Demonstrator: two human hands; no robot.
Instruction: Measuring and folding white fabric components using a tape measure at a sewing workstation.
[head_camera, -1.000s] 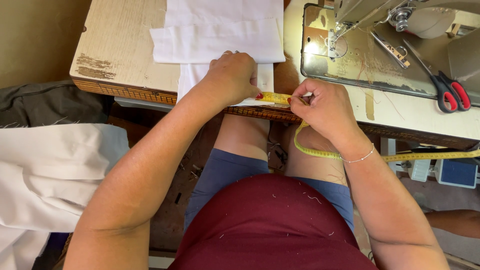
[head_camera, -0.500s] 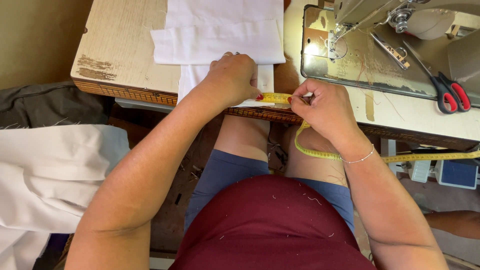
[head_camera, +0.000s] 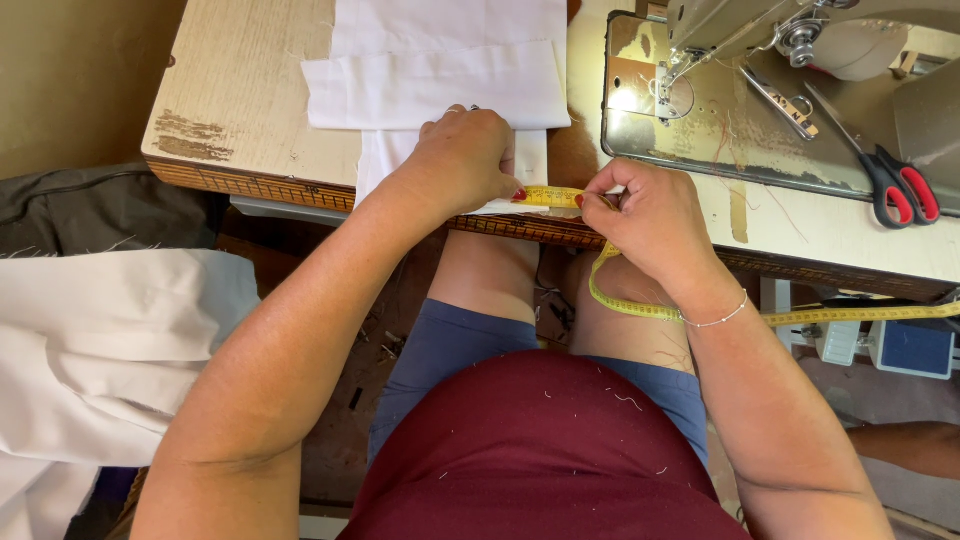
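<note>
Setting: a worn wooden sewing table (head_camera: 240, 100) fills the upper half of the frame, seen from above the seated person's lap.
Tape: the yellow measuring tape (head_camera: 548, 196) lies along the table's near edge at centre, then loops down over the knee and runs off to the right edge.
Left hand (head_camera: 462, 160): fingers curled down, pressing the white fabric strip (head_camera: 440, 150) flat and pinning the tape's end, seemingly so neither slips.
Right hand (head_camera: 655, 220): fingertips pinched shut on the tape, drawing it taut along the cloth.
Beyond: sewing machine (head_camera: 760, 90) at upper right, red-handled scissors (head_camera: 895, 180) beside it; more white cloth (head_camera: 90, 350) at lower left.
</note>
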